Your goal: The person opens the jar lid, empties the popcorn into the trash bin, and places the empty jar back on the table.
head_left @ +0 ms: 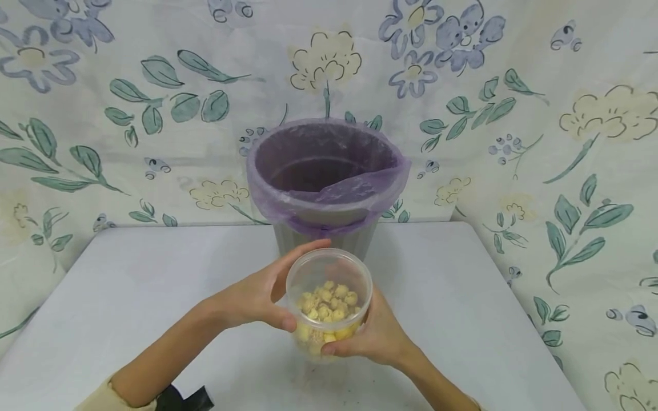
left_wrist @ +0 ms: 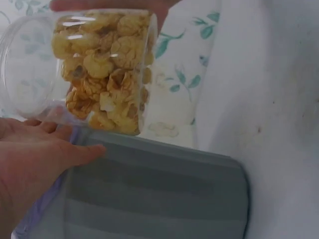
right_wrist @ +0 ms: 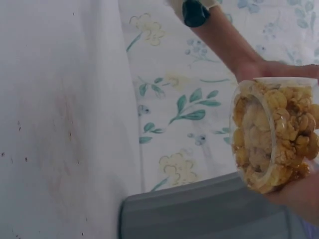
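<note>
A clear plastic jar (head_left: 329, 302) of yellow-brown popcorn (head_left: 331, 299) is held above the table, in front of the bin. My left hand (head_left: 257, 294) curves around its left side near the rim, thumb in front. From the right, my right hand (head_left: 375, 334) grips the jar lower down, its thumb across the front. In the left wrist view, popcorn fills the base end of the jar (left_wrist: 102, 69), and the rim end has none. The right wrist view shows the jar's base (right_wrist: 256, 137). Whether a lid covers the top I cannot tell.
Behind the jar stands a grey bin (head_left: 324, 237) lined with a purple plastic bag (head_left: 257, 188), part of the bag folded inward. Small dark crumbs lie on the white table (head_left: 195, 268) near its front. A floral cloth (head_left: 180, 142) hangs behind and at both sides.
</note>
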{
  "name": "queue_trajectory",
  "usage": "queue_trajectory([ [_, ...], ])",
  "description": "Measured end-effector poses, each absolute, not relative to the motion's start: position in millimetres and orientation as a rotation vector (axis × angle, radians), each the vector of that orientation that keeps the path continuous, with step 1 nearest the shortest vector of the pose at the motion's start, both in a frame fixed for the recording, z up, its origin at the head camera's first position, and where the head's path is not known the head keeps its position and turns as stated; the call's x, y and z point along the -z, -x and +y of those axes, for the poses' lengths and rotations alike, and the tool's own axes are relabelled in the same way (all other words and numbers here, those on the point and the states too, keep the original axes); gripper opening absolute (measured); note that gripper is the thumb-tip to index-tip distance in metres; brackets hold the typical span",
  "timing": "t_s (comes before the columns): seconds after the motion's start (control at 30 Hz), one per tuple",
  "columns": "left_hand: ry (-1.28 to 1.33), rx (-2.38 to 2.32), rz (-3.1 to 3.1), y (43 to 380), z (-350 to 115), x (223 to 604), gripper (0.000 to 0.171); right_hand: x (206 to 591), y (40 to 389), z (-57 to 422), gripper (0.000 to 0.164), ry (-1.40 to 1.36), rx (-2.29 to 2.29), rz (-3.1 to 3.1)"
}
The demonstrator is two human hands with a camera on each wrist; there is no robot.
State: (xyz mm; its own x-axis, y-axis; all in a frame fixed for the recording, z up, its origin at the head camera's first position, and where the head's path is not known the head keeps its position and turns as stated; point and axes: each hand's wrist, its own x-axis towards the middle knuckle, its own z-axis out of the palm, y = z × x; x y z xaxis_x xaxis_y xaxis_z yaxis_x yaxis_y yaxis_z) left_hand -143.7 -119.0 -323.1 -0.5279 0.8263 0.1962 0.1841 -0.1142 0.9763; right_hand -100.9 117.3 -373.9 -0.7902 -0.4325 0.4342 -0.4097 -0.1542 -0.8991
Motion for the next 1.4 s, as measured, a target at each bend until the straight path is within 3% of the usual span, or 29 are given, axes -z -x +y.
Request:
queue_trajectory([
  [0.4,-1.144,-1.676,1.640,150,-113,320,0.107,374,99,118,0.103,1.075,2.120,2.033],
  [0.83,-1.056,-1.873,2.025,119,-100,322,0.102,372,102,118,0.104,1.074,2.146,2.136],
  [1.2,-0.875,-1.941,2.249,99,-89,323,0.110,372,103,116,0.109,1.037,2.151,2.214],
  [1.4,-1.029,-1.907,2.088,110,-102,320,0.117,372,101,117,0.106,1.017,2.155,2.167],
])
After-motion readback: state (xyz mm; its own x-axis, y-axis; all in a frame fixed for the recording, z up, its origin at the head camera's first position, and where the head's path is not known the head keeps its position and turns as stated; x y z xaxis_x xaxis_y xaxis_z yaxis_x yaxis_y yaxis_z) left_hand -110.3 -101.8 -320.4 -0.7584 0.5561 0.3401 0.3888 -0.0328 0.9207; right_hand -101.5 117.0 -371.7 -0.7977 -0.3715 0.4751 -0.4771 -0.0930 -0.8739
